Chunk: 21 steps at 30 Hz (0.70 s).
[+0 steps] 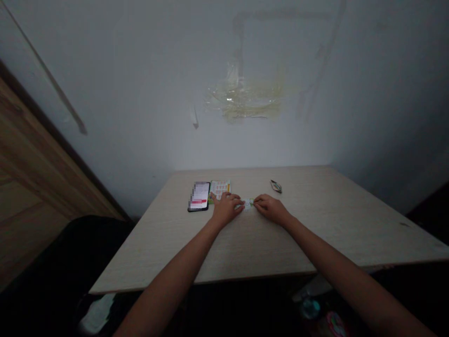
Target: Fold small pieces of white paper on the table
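A small piece of printed paper (249, 204), white with green, lies low over the table between my two hands. My left hand (226, 208) has its thumb and index finger closed at the paper's left edge, while its outer fingers spread over the near part of a printed booklet (220, 186). At the right edge of the paper, the bent fingers of my right hand (271, 208) pinch it. How much of the paper lies under my fingertips is hidden. A phone (199, 196) with a lit, partly blurred screen lies left of the booklet.
A small folded printed paper (276, 186) lies beyond my right hand on the pale wooden table (245, 252). The wall (140, 93) with peeling tape (249, 100) rises behind the table. Dark cloth (87, 243) is at the left, and several objects are dimly visible below the front edge.
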Each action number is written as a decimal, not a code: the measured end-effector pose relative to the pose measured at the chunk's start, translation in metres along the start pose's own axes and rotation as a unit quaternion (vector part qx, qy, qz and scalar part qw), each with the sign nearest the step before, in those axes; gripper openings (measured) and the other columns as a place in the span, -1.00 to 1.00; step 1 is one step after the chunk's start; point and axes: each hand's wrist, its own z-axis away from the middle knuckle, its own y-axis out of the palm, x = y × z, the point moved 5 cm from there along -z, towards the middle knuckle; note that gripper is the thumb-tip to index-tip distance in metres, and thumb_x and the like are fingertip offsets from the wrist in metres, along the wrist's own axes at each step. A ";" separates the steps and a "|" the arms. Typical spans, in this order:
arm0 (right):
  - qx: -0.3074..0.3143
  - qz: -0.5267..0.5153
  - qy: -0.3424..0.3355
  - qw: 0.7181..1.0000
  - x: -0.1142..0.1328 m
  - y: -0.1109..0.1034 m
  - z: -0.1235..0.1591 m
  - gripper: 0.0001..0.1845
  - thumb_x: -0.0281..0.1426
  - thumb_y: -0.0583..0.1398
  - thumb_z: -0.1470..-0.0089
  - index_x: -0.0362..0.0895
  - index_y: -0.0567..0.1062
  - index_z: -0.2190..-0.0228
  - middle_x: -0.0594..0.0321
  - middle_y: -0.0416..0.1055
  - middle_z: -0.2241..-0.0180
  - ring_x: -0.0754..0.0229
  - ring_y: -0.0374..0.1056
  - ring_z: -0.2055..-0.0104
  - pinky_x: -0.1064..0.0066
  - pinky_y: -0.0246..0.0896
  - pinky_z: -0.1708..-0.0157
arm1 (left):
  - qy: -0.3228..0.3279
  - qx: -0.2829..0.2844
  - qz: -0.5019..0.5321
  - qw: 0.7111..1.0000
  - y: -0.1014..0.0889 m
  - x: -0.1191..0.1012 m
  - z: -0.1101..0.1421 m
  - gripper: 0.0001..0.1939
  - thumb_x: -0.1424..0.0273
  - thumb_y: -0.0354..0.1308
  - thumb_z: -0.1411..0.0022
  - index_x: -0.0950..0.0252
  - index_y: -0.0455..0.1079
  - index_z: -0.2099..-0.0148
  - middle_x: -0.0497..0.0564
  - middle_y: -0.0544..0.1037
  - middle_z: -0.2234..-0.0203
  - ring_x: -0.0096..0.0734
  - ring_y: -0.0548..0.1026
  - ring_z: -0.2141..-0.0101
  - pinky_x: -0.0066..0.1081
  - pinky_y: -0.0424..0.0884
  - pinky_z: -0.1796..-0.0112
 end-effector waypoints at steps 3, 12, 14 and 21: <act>-0.002 0.023 0.001 1.000 0.002 0.001 0.000 -0.70 -0.31 0.08 -0.28 -0.05 0.62 0.20 0.16 0.52 0.13 0.17 0.41 0.06 0.36 0.32 0.07 | -0.001 0.002 0.000 1.000 0.000 0.000 0.000 -0.77 0.14 0.13 -0.30 -0.13 0.55 0.04 -0.10 0.54 -0.06 0.03 0.26 -0.16 0.48 -0.36 -0.16; -0.006 0.054 -0.004 0.999 0.001 0.004 0.001 -0.70 -0.32 0.08 -0.29 -0.08 0.61 0.21 0.13 0.50 0.14 0.17 0.38 0.07 0.39 0.31 0.13 | -0.006 0.005 0.005 1.000 0.005 0.004 -0.003 -0.79 0.14 0.15 -0.29 -0.15 0.54 0.06 -0.14 0.50 -0.11 0.08 0.22 -0.20 0.59 -0.36 -0.09; -0.007 0.063 0.000 0.998 0.001 0.004 0.000 -0.70 -0.32 0.07 -0.29 -0.09 0.61 0.21 0.12 0.50 0.15 0.16 0.38 0.08 0.38 0.31 0.13 | -0.006 0.004 0.010 1.000 0.006 0.005 -0.003 -0.79 0.14 0.16 -0.28 -0.15 0.54 0.06 -0.14 0.49 -0.12 0.08 0.21 -0.21 0.59 -0.37 -0.09; -0.021 0.103 0.030 0.994 -0.001 0.003 -0.001 -0.69 -0.32 0.08 -0.29 -0.11 0.63 0.23 0.07 0.47 0.14 0.11 0.35 0.06 0.33 0.31 0.10 | -0.009 0.018 0.021 1.000 0.011 0.009 -0.006 -0.78 0.12 0.16 -0.28 -0.16 0.54 0.05 -0.15 0.46 -0.16 0.10 0.18 -0.23 0.58 -0.38 -0.10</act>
